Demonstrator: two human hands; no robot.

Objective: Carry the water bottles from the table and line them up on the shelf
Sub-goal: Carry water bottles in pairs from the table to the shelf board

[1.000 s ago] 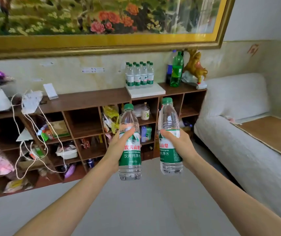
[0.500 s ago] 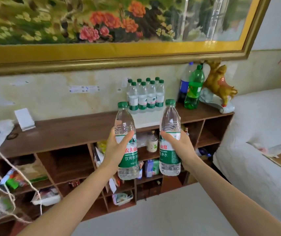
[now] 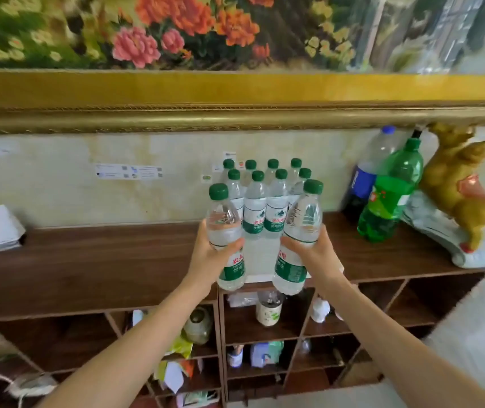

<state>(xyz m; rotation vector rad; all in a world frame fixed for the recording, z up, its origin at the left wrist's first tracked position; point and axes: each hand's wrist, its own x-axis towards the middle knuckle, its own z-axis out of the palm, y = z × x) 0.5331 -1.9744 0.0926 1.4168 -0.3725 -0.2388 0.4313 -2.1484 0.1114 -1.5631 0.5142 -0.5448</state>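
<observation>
The left hand [image 3: 209,254] is wrapped tight around one water bottle [image 3: 226,240], fingers curled over its clear upper body, with the green label showing just below the grip. The right hand [image 3: 313,254] is clamped the same way on a second water bottle [image 3: 299,240], which leans a little to the right at its cap. Both bottles are held in the air above the front edge of the wooden shelf [image 3: 94,260], side by side with a gap between them, each topped by a green cap.

Straight beyond the two hands, seen through that gap and just above the knuckles, stands a cluster of water bottles [image 3: 265,198] already on the shelf top, in two rows against the wall, all upright with green caps. They rest on a pale slab [image 3: 260,257] that shows between the hands.

Off to the right of the right hand stand a large green soda bottle [image 3: 391,195] and, behind it, a blue-labelled soda bottle [image 3: 363,178]; farther right is a golden figurine [image 3: 456,184] on a white base. Far to the left of the left hand a white box [image 3: 0,228] sits on the shelf top. Below both forearms, the open compartments hold a small jar [image 3: 268,310] and assorted packets. Above everything hangs a gold-framed flower painting [image 3: 235,95].
</observation>
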